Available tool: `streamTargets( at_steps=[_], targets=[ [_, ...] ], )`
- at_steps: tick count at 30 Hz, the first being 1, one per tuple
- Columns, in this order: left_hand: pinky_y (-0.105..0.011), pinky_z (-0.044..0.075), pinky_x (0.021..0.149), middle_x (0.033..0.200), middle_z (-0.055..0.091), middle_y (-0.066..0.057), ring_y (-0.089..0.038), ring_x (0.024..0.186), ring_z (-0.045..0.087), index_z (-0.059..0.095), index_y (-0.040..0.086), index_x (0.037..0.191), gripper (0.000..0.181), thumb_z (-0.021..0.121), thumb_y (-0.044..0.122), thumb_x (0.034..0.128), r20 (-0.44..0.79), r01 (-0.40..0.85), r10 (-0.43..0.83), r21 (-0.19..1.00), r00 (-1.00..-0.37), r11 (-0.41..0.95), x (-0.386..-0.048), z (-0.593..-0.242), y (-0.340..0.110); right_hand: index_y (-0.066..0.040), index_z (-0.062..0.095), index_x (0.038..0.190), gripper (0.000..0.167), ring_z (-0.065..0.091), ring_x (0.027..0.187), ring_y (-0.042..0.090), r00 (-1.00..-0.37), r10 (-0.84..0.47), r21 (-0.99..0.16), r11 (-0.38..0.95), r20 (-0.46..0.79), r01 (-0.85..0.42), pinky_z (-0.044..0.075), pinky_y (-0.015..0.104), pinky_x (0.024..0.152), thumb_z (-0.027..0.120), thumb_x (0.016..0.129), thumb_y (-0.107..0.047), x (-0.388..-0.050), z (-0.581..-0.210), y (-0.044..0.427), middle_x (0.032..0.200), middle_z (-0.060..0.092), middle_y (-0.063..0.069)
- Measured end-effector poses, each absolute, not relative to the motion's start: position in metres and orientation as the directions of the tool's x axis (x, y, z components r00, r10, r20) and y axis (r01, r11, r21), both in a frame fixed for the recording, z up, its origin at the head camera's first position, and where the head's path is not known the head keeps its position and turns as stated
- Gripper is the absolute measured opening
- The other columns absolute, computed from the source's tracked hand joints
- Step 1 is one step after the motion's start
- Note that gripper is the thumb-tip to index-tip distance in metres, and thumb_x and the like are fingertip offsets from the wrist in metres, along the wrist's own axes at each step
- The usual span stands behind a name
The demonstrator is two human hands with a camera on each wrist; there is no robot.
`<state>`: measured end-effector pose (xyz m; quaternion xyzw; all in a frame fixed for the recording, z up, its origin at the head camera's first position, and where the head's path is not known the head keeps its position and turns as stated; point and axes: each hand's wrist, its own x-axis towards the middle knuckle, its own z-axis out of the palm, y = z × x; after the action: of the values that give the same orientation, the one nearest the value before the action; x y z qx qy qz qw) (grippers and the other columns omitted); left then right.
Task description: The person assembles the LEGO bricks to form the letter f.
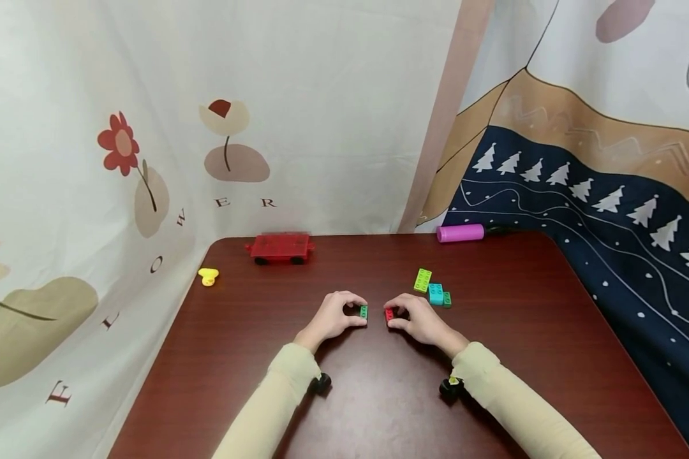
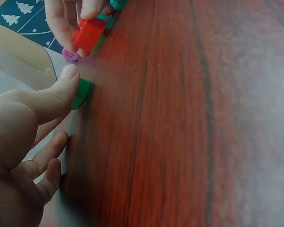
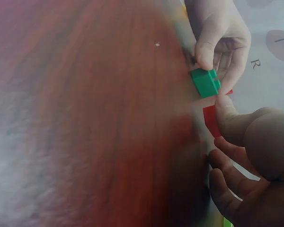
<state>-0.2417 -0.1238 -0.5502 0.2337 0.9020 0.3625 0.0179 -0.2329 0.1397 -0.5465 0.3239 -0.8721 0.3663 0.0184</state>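
Your left grip [image 1: 335,315] is closed to the width of a green block [image 1: 364,312], pinched between thumb and fingertips. Your right grip [image 1: 422,320] likewise pinches a red block [image 1: 389,315]. The two blocks face each other across a narrow gap between your grips, not touching; whether either rests on the tabletop [image 1: 367,395] cannot be told. Just beyond your right grip lie a lime block [image 1: 422,280], a blue block [image 1: 436,294] and a second green block [image 1: 447,299], grouped close together. Farther beyond it lies a purple cylinder [image 1: 460,233]. Beyond and left of your left grip stands a red wagon [image 1: 281,248]; farther left, a yellow toy [image 1: 208,276].
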Motion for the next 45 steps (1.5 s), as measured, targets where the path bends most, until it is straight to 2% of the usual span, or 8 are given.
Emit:
streamTargets(
  at_steps=[7, 10, 16, 23, 30, 37, 45],
  targets=[
    [-0.035, 0.055, 0.089, 0.106, 0.077, 0.001, -0.017, 0.097, 0.066, 0.08, 0.014, 0.115, 0.037, 0.093, 0.022, 0.0817, 0.161, 0.392, 0.398, 0.69, -0.903, 0.609, -0.251, -0.555, -0.119, -0.006, 0.073, 0.126, 0.035, 0.069, 0.088, 0.015, -0.871, -0.45, -0.727, 0.529, 0.196, -0.437, 0.058, 0.033, 0.078, 0.082, 0.092, -0.011, -0.243, -0.537, 0.128, 0.106, 0.074, 0.004],
    [-0.035, 0.056, 0.087, 0.103, 0.077, 0.002, -0.016, 0.096, 0.067, 0.08, 0.014, 0.113, 0.036, 0.094, 0.022, 0.0808, 0.149, 0.362, 0.372, 0.708, -0.916, 0.607, -0.252, -0.556, -0.118, -0.006, 0.072, 0.127, 0.037, 0.068, 0.087, 0.014, -0.886, -0.425, -0.756, 0.516, 0.182, -0.403, 0.057, 0.031, 0.077, 0.082, 0.092, -0.01, -0.246, -0.535, 0.12, 0.103, 0.074, 0.004],
    [-0.033, 0.056, 0.086, 0.103, 0.079, 0.002, -0.016, 0.095, 0.067, 0.08, 0.014, 0.111, 0.036, 0.095, 0.025, 0.0799, 0.138, 0.325, 0.334, 0.721, -0.933, 0.612, -0.253, -0.559, -0.115, -0.005, 0.072, 0.125, 0.033, 0.07, 0.088, 0.014, -0.879, -0.439, -0.778, 0.481, 0.186, -0.405, 0.057, 0.03, 0.078, 0.08, 0.094, -0.009, -0.25, -0.536, 0.106, 0.101, 0.075, 0.004],
    [-0.033, 0.056, 0.088, 0.106, 0.079, 0.001, -0.017, 0.097, 0.068, 0.079, 0.013, 0.114, 0.04, 0.095, 0.025, 0.079, 0.124, 0.299, 0.309, 0.726, -0.943, 0.619, -0.253, -0.561, -0.112, -0.008, 0.073, 0.123, 0.031, 0.072, 0.088, 0.016, -0.88, -0.433, -0.782, 0.473, 0.195, -0.406, 0.059, 0.034, 0.079, 0.081, 0.093, -0.009, -0.248, -0.542, 0.097, 0.102, 0.077, 0.005],
    [-0.034, 0.056, 0.086, 0.104, 0.079, 0.004, -0.017, 0.096, 0.068, 0.079, 0.016, 0.114, 0.042, 0.096, 0.028, 0.0774, 0.12, 0.277, 0.281, 0.727, -0.952, 0.628, -0.25, -0.56, -0.114, -0.011, 0.073, 0.123, 0.03, 0.072, 0.087, 0.013, -0.886, -0.432, -0.778, 0.493, 0.17, -0.39, 0.057, 0.029, 0.077, 0.081, 0.094, -0.01, -0.246, -0.547, 0.094, 0.107, 0.076, 0.005],
    [-0.037, 0.056, 0.086, 0.104, 0.079, 0.005, -0.016, 0.098, 0.069, 0.079, 0.019, 0.114, 0.042, 0.097, 0.029, 0.0771, 0.097, 0.253, 0.264, 0.708, -0.96, 0.66, -0.25, -0.559, -0.114, -0.008, 0.074, 0.125, 0.033, 0.072, 0.089, 0.017, -0.864, -0.451, -0.741, 0.497, 0.224, -0.452, 0.058, 0.032, 0.078, 0.082, 0.093, -0.012, -0.247, -0.545, 0.091, 0.112, 0.074, 0.007],
    [-0.038, 0.055, 0.082, 0.102, 0.078, 0.007, -0.014, 0.096, 0.068, 0.079, 0.021, 0.113, 0.04, 0.096, 0.031, 0.0782, 0.085, 0.244, 0.258, 0.688, -0.963, 0.683, -0.249, -0.559, -0.113, -0.005, 0.075, 0.126, 0.035, 0.071, 0.086, 0.016, -0.834, -0.484, -0.705, 0.492, 0.264, -0.51, 0.059, 0.031, 0.076, 0.082, 0.093, -0.013, -0.247, -0.545, 0.09, 0.107, 0.072, 0.007]
  ],
)
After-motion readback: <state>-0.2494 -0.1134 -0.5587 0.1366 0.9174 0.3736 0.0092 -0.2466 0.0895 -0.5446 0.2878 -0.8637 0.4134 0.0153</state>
